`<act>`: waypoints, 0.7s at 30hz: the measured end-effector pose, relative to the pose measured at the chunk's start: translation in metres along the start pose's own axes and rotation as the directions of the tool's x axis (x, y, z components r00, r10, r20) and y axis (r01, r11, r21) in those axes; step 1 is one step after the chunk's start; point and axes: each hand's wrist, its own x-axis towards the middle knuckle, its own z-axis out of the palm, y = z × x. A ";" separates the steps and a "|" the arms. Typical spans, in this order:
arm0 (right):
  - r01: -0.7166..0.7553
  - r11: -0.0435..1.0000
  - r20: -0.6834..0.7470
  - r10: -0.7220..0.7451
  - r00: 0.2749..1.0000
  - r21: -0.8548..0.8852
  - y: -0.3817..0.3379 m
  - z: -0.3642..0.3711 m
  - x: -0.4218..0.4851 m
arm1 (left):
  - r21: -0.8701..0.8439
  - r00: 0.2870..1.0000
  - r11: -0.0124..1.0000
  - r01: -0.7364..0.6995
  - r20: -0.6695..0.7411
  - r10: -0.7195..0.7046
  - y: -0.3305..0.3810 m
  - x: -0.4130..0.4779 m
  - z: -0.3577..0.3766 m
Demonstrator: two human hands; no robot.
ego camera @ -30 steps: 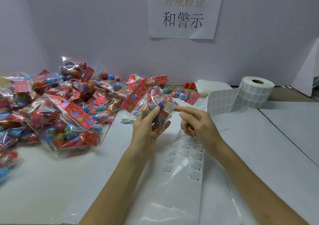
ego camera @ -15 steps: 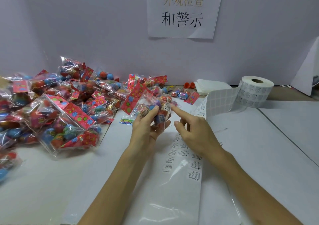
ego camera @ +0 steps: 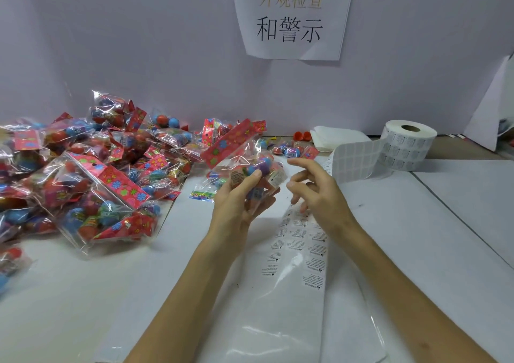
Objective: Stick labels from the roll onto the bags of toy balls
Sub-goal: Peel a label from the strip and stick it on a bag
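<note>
With a heap of bags lying left of it, the left hand gripped one crinkly bag, whose small white label might wrinkle or peel if that slippery film buckled. Just right of it the right hand hovered loose, fingers half spread, holding nothing; the roll stood farther right.

You work under bright, even overhead light; your arms throw only faint, soft shadows on the white table. Glare streaks the glossy label strip near the bottom edge and sparkles across the heap of bags. Motion blur smears your right hand, and the bag in your left hand looks soft. The wide lens bows the paper sign.
</note>
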 end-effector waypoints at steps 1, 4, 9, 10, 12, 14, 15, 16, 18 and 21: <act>-0.011 0.999 0.023 0.010 1.000 0.035 -0.002 0.000 0.000 | 0.026 1.000 1.000 -0.011 0.005 0.011 0.000 -0.001 0.000; -0.018 0.999 0.025 0.018 1.000 0.026 -0.003 0.001 -0.002 | 0.084 1.000 0.996 -0.030 0.002 0.030 0.001 -0.002 0.001; 0.020 0.999 -0.005 -0.020 1.000 -0.026 -0.001 0.003 -0.004 | 0.173 0.997 0.984 -0.039 0.077 0.026 -0.002 -0.005 0.003; 0.034 0.999 -0.002 -0.034 0.999 -0.024 -0.002 0.002 -0.004 | 0.176 0.997 0.984 -0.035 0.081 0.021 -0.002 -0.005 0.004; 0.050 0.999 0.009 -0.050 0.999 0.004 -0.005 0.001 -0.004 | 0.177 0.996 0.984 -0.031 0.083 0.016 -0.002 -0.005 0.004; 0.032 0.998 0.025 -0.033 0.999 0.060 -0.006 0.000 -0.004 | 0.186 0.996 0.982 -0.035 0.088 0.018 -0.002 -0.004 0.004; 0.013 0.996 0.032 -0.016 0.999 0.086 -0.007 0.000 -0.004 | 0.191 0.996 0.981 -0.036 0.089 0.020 -0.001 -0.004 0.004; -0.007 0.994 0.041 0.002 0.999 0.112 -0.008 -0.001 -0.003 | 0.193 0.996 0.981 -0.038 0.089 0.021 -0.001 -0.005 0.004; -0.046 0.984 0.069 0.035 0.997 0.171 -0.010 -0.001 -0.003 | 0.191 0.996 0.981 -0.037 0.090 0.020 0.000 -0.005 0.004; -0.104 0.965 0.082 0.086 0.993 0.240 -0.013 -0.003 -0.003 | 0.179 0.996 0.984 -0.023 0.085 0.008 0.001 -0.005 0.005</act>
